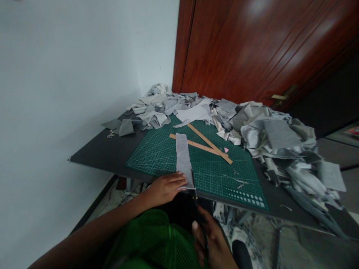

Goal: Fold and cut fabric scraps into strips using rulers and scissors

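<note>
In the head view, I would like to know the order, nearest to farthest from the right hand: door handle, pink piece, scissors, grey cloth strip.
1. Scissors: held in the right hand.
2. Grey cloth strip: ahead, partly under the left hand.
3. Pink piece: farther ahead, right of the strip.
4. Door handle: far right, behind the cloth pile.

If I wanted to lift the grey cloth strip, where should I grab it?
Probably pinch the grey cloth strip at its far end, coming from the door side: that end lies across a wooden ruler, away from the scissors and the left hand on its near end.
</note>
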Motion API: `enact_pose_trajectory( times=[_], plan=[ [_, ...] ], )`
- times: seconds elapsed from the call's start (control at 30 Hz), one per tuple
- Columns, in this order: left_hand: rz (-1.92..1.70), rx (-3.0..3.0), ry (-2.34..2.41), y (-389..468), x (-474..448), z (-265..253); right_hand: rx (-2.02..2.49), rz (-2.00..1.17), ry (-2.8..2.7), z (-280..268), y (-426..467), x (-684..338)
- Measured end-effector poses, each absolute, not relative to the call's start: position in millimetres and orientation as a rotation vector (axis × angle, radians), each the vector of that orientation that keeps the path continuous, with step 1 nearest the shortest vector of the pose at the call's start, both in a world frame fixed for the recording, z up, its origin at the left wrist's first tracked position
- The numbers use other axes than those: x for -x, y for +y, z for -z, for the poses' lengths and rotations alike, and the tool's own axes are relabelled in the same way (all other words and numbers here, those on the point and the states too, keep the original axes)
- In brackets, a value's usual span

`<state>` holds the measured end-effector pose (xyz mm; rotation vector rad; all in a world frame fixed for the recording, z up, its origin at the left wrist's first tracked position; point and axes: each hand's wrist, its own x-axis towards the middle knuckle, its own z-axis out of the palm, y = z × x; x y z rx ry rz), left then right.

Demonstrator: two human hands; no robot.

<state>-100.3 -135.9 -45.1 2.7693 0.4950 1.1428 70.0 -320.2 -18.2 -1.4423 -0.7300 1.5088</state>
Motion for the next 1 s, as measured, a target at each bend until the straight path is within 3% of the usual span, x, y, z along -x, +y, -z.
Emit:
enact_pose_trajectory(
  times=[1.0],
  plan=[
    [-1.009,-2.585,0.213,-135.8,110.0,39.9,1.28,-1.611,-0.509,38.8,-313.6,-77.6]
  ],
)
